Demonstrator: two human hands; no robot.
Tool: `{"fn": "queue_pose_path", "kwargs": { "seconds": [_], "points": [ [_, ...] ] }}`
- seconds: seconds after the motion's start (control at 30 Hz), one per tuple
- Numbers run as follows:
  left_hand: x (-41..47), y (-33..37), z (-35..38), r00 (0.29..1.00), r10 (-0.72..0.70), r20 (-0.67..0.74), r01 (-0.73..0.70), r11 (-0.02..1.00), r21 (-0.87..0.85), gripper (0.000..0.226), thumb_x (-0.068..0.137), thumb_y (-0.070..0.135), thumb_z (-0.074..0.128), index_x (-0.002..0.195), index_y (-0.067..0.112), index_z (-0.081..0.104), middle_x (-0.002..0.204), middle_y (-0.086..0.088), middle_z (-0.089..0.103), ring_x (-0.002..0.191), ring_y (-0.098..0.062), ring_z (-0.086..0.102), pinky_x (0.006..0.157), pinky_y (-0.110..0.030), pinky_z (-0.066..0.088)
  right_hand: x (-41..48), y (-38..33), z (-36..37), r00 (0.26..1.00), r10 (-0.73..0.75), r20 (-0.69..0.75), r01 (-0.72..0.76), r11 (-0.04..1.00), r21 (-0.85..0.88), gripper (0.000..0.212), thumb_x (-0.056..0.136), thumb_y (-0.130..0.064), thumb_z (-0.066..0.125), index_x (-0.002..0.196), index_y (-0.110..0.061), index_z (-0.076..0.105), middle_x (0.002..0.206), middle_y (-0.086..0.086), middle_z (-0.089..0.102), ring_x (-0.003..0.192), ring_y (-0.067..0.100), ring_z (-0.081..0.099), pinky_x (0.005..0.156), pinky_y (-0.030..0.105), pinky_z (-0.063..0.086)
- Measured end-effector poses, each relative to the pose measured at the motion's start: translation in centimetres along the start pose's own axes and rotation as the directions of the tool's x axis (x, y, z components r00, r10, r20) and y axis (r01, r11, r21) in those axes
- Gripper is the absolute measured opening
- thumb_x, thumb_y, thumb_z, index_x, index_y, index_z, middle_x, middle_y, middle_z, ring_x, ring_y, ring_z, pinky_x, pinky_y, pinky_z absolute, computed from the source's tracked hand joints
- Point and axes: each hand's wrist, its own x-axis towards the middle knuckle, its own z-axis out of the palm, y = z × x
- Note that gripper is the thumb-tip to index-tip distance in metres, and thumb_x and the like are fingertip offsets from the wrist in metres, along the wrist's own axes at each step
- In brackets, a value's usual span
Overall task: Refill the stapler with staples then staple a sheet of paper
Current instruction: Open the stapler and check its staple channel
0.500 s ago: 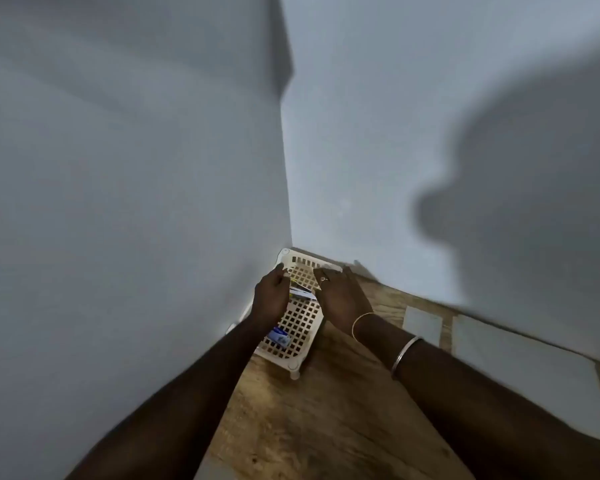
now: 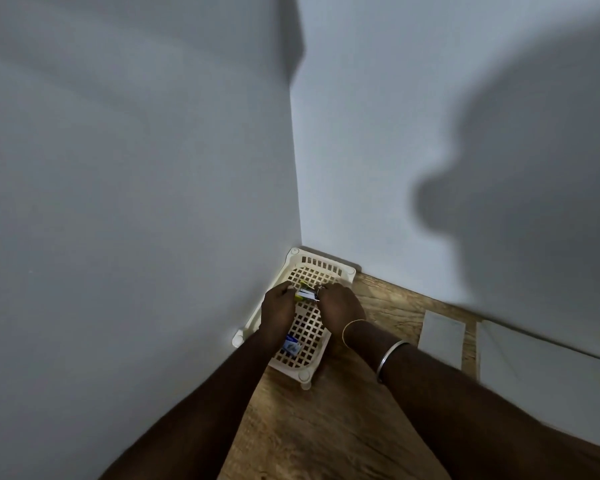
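My left hand [image 2: 278, 308] and right hand [image 2: 338, 304] both pinch the staple box [image 2: 306, 295] over the tray [image 2: 321, 263]; I should slide it open gently, level.

Place: looks like my plain room at home or a small office corner; I cannot tell which.
Walls: bare, pale, meeting in a corner [image 2: 293, 168].
Worktop [image 2: 326, 427]: wood grain.
Storage: cream plastic basket [image 2: 321, 263].
Stationery: white paper sheets [image 2: 442, 337].

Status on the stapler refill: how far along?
Early. Done: nothing visibly. In hand: both hands, left hand and right hand, hold a small yellow-and-white item over the basket; too small to identify. Left: loading, then stapling; paper sheets lie untouched on the table.
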Motion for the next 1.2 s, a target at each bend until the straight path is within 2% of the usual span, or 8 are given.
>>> {"fn": "queue_pose_path", "kwargs": {
  "seconds": [0.2, 0.37, 0.6, 0.67, 0.73, 0.97, 1.13, 1.2],
  "points": [
    [0.3, -0.5, 0.3, 1.000, -0.021, -0.015, 0.020, 0.999, -0.040, 0.029, 0.099, 0.018, 0.050, 0.096, 0.017, 0.078, 0.092, -0.007, 0.079, 0.090, -0.029, 0.075, 0.091, -0.051, 0.059, -0.2, 0.1, 0.5, 0.998, 0.059, -0.016, -0.057, 0.992, 0.110, 0.033, 0.085, -0.003, 0.063, 0.117, -0.009, 0.066, 0.114, 0.012, 0.069, 0.107, 0.030, 0.064, 0.087, 0.039, 0.056],
    [0.1, -0.2, 0.5, 0.997, -0.007, -0.074, -0.002, 0.992, -0.126, 0.024, 0.100, 0.015, 0.054, 0.100, 0.024, 0.076, 0.090, 0.003, 0.076, 0.090, -0.022, 0.073, 0.083, -0.035, 0.058, -1.2, -0.3, -0.1, 0.982, 0.177, -0.061, -0.149, 0.937, 0.316, 0.033, 0.086, -0.005, 0.061, 0.118, -0.011, 0.066, 0.113, 0.011, 0.070, 0.108, 0.031, 0.065, 0.088, 0.039, 0.056],
    [-1.1, 2.3, 2.0, 0.992, -0.053, -0.115, 0.009, 0.936, -0.351, 0.038, 0.094, -0.001, 0.055, 0.128, 0.008, 0.067, 0.123, -0.014, 0.071, 0.115, -0.035, 0.067, 0.105, -0.051, 0.051, -3.6, 0.0, -3.8, 0.865, 0.493, -0.090, -0.233, 0.556, 0.798, 0.031, 0.086, 0.005, 0.059, 0.109, -0.013, 0.069, 0.104, 0.007, 0.074, 0.099, 0.024, 0.070, 0.087, 0.032, 0.056],
    [-1.6, 2.8, 2.9, 0.995, -0.042, -0.089, 0.007, 0.932, -0.363, 0.039, 0.095, 0.000, 0.054, 0.132, 0.008, 0.065, 0.118, -0.009, 0.072, 0.098, -0.026, 0.070, 0.095, -0.040, 0.056, -4.3, 0.4, -5.2, 0.828, 0.559, -0.040, -0.232, 0.407, 0.883, 0.025, 0.087, 0.004, 0.065, 0.104, -0.014, 0.068, 0.100, 0.003, 0.073, 0.098, 0.019, 0.070, 0.083, 0.024, 0.055],
    [-2.5, 3.6, 3.9, 0.999, -0.021, -0.025, 0.010, 0.921, -0.390, 0.036, 0.096, 0.001, 0.055, 0.129, 0.008, 0.067, 0.103, -0.007, 0.072, 0.076, -0.017, 0.063, 0.079, -0.032, 0.052, -5.2, 1.2, -7.0, 0.809, 0.587, -0.041, -0.195, 0.333, 0.923, 0.021, 0.086, -0.001, 0.072, 0.102, -0.013, 0.068, 0.095, 0.000, 0.073, 0.094, 0.014, 0.071, 0.078, 0.020, 0.052],
    [-7.5, 8.4, 7.8, 0.926, 0.218, 0.309, 0.025, 0.781, -0.624, 0.024, 0.104, 0.013, 0.054, 0.118, 0.007, 0.073, 0.112, -0.014, 0.075, 0.105, -0.023, 0.069, 0.096, -0.037, 0.056, -9.9, 3.2, -13.7, 0.777, 0.627, -0.063, -0.041, 0.150, 0.988, 0.015, 0.091, -0.008, 0.070, 0.105, -0.012, 0.071, 0.096, 0.005, 0.078, 0.092, 0.017, 0.074, 0.084, 0.033, 0.058],
    [-11.6, 11.3, 9.1, 0.871, 0.304, 0.385, -0.018, 0.805, -0.594, 0.023, 0.101, 0.024, 0.061, 0.112, 0.008, 0.073, 0.100, -0.011, 0.075, 0.088, -0.016, 0.070, 0.074, -0.028, 0.058, -14.1, 4.2, -18.3, 0.800, 0.600, -0.012, 0.010, 0.007, 1.000, 0.014, 0.097, -0.003, 0.061, 0.108, -0.001, 0.071, 0.088, 0.011, 0.074, 0.074, 0.013, 0.068, 0.067, 0.022, 0.056],
    [-13.6, 11.6, 9.4, 0.859, 0.286, 0.424, 0.011, 0.818, -0.575, 0.023, 0.094, 0.030, 0.066, 0.104, 0.012, 0.077, 0.089, -0.005, 0.075, 0.079, -0.010, 0.069, 0.070, -0.025, 0.057, -16.1, 4.4, -19.4, 0.816, 0.576, 0.050, -0.017, -0.063, 0.998, 0.016, 0.098, -0.003, 0.060, 0.109, 0.003, 0.070, 0.097, 0.022, 0.073, 0.085, 0.022, 0.069, 0.079, 0.032, 0.060]
  ]
}}
